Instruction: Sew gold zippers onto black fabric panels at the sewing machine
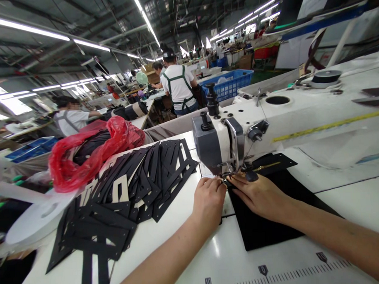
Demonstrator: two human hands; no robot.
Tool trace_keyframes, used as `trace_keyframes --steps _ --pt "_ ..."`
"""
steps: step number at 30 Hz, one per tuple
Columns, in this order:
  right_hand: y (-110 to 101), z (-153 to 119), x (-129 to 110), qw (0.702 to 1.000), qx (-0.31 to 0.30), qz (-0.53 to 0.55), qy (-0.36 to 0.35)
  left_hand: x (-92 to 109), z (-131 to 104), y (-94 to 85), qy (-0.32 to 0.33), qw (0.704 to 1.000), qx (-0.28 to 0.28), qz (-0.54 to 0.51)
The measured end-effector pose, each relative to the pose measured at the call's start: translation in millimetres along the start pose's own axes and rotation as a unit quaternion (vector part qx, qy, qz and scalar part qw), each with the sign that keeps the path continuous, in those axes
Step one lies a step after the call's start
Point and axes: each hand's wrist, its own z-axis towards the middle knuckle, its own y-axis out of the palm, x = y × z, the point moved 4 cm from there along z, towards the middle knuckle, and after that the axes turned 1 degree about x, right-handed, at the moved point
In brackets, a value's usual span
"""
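Note:
A white and grey sewing machine (208, 141) stands over the white table. Just left of its needle area is my left hand (210, 197), its fingers curled and pressed together near the black fabric's edge; what they pinch is too small to make out. My right hand (261, 195) rests on the black fabric panel (264, 230), fingers stretched toward the presser foot, which is partly hidden. Behind that hand lies a black strip with a gold-coloured zipper (273, 165).
Black frame-shaped pieces (147, 176) are heaped to the left, beside a red plastic bag (63, 173). A ruler scale (275, 277) runs along the front. Beyond the machine are a blue crate (234, 83) and a seated person (179, 86).

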Motion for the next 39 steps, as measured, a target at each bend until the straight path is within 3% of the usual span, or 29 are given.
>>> trace_keyframes --steps 15,19,24,27,30,33,36,39 --pt "-1 0 0 1.000 0.030 0.006 -0.009 -4 1 2.5 -0.014 0.999 0.034 -0.040" --pt "1 3 3 1.000 0.020 0.006 -0.003 -5 3 4.3 -0.023 0.999 0.019 -0.033" --pt "-16 -10 7 0.994 0.027 -0.100 0.041 -6 3 -7.2 -0.036 0.999 0.016 -0.036" --pt "-38 -35 -13 0.985 0.027 -0.164 0.052 -2 -7 -22.9 -0.054 0.997 -0.014 -0.049" --pt "-53 -60 -53 0.981 0.048 -0.182 -0.047 7 -18 -34.3 -0.049 0.995 -0.058 -0.066" --pt "-45 -74 -85 0.975 0.044 -0.176 -0.129 9 -25 -38.0 -0.056 0.992 -0.081 -0.076" --pt "-34 -77 -94 0.982 0.059 -0.133 -0.117 6 -25 -39.2 -0.057 0.991 -0.088 -0.079" --pt "-44 -68 -80 0.998 0.045 -0.008 -0.054 7 -25 -42.7 -0.062 0.993 -0.086 -0.060"
